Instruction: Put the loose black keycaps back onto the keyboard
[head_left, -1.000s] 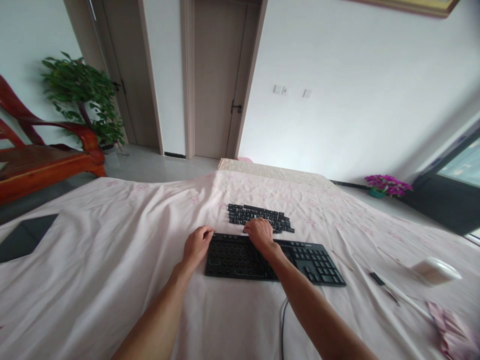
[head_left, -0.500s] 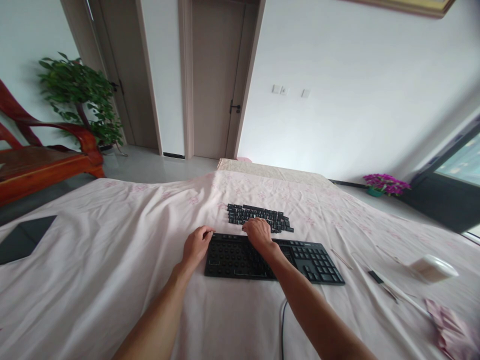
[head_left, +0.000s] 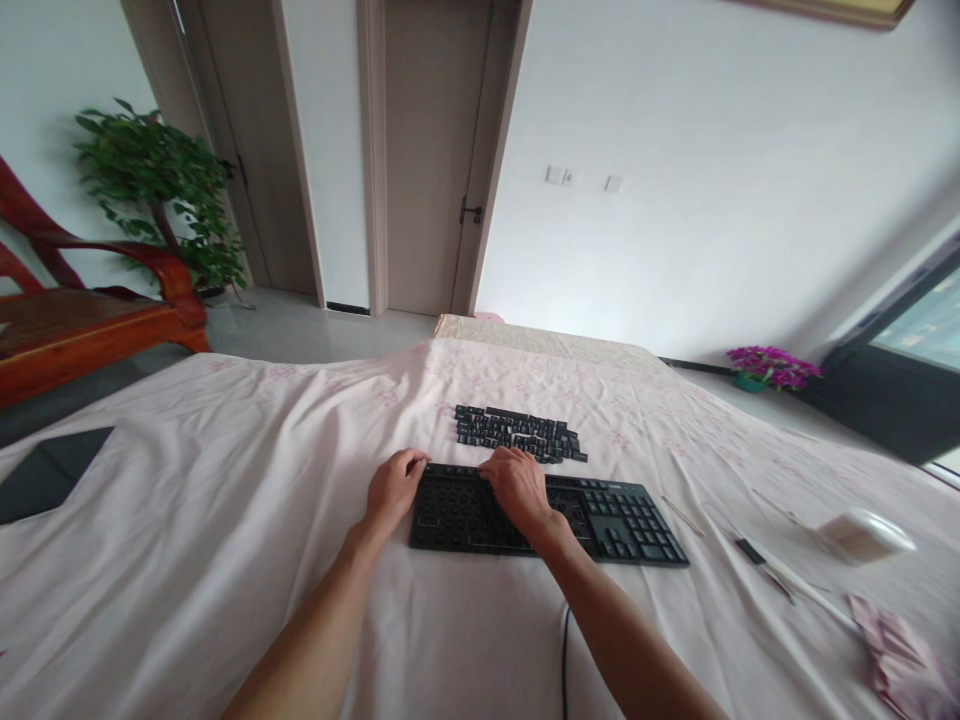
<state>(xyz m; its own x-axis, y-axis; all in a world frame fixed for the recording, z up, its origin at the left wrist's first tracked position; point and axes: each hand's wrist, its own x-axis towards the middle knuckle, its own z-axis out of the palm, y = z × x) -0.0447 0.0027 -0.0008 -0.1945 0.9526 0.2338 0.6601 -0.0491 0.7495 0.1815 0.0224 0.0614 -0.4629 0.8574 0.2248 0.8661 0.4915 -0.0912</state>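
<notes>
A black keyboard (head_left: pixel 450 545) lies on the cloth before me, its left and middle part stripped of most keycaps. The number pad keys on its right are in place. My left hand (head_left: pixel 395 490) is closed at the far left corner, thumb and fingers pinching the keyboard's edge. Over the upper middle of the board, my right hand (head_left: pixel 519 490) is closed with fingertips bunched near the top row. Whatever those fingers hold, if anything, is hidden. Just beyond the board, loose black keycaps (head_left: pixel 514 428) lie grouped in rows on the cloth.
A pink patterned tablecloth (head_left: pixel 300 480) covers the table. To the right are a brush (head_left: pixel 799 582), thin sticks (head_left: pixel 682 514), a white-lidded container (head_left: pixel 866 535) and a pink cloth (head_left: pixel 904 655). A black tablet-like slab (head_left: pixel 56 472) lies left. The keyboard cable (head_left: pixel 565 665) runs toward me.
My right hand has drawn back from the loose keycaps, slightly toward me, and is now over the keyboard's top row. The left hand stays at the corner.
</notes>
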